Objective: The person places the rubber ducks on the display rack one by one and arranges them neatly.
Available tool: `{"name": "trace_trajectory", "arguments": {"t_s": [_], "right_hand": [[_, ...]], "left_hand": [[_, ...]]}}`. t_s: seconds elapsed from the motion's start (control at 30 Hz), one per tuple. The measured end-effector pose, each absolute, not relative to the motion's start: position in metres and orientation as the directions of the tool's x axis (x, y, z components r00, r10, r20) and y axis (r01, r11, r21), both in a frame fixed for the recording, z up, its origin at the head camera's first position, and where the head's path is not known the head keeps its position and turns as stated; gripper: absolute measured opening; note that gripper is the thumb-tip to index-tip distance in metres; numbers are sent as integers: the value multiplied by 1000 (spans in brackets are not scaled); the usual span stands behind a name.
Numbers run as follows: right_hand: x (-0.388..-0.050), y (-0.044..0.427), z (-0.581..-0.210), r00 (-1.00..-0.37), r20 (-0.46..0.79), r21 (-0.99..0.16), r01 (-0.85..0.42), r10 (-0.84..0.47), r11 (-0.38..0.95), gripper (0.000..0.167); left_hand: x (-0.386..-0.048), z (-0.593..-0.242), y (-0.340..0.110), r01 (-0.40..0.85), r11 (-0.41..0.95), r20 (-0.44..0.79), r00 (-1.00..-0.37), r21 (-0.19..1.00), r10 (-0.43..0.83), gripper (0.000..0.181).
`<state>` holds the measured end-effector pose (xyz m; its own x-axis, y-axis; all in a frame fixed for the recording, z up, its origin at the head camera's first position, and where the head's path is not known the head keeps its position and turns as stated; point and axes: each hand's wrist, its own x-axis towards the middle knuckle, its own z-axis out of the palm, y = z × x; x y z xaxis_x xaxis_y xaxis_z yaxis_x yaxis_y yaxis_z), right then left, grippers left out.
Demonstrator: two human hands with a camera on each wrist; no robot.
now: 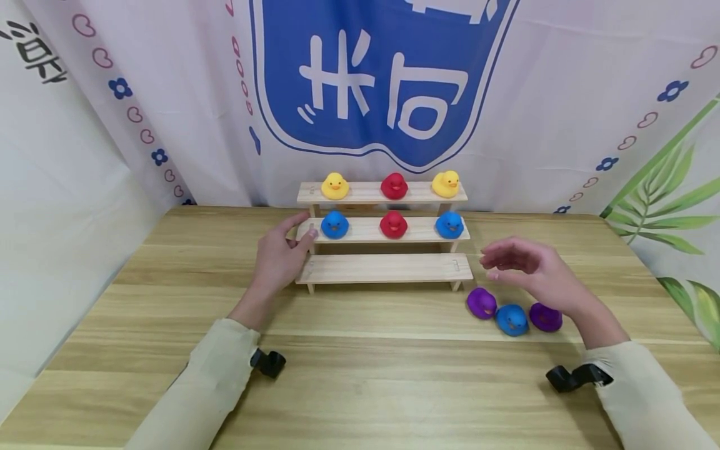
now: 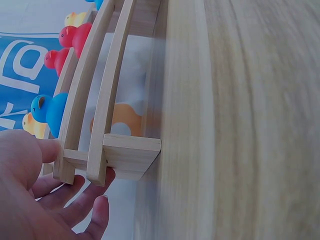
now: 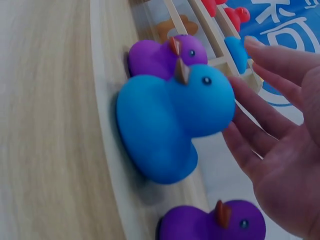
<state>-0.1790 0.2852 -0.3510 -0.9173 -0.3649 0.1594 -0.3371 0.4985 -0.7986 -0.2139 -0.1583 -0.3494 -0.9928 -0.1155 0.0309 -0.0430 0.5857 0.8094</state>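
Note:
A three-tier wooden rack [image 1: 385,269] stands at the back of the table. On its top tier are a yellow duck [image 1: 334,186], a red duck [image 1: 394,186] and another yellow one; the middle tier bears a blue duck [image 1: 334,225], a red one and a second blue one. The left hand [image 1: 279,253] grips the rack's left end, thumb on the middle tier, fingertips under the boards in the left wrist view. Relaxed and holding nothing, the right hand [image 1: 534,272] hovers over two purple ducks [image 1: 481,303] and a blue duck [image 1: 512,320] right of the rack.
The wooden table [image 1: 360,387] reaches back to a white curtain [image 1: 197,112] with a blue emblem, close behind the rack. The rack's lowest tier bears no duck. Black wrist straps with small cameras sit on both sleeves.

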Motion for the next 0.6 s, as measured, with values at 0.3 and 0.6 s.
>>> {"name": "trace_trajectory", "arguments": {"t_s": [0.3, 0.6], "right_hand": [[-179, 301, -354, -861, 90, -805, -358, -500, 473, 24], [-180, 293, -359, -853, 21, -785, -337, -521, 520, 26]], "left_hand": [[-217, -350, -153, -40, 578, 27, -994, 815, -107, 51], [-214, -349, -160, -34, 589, 35, -994, 808, -106, 52]]}}
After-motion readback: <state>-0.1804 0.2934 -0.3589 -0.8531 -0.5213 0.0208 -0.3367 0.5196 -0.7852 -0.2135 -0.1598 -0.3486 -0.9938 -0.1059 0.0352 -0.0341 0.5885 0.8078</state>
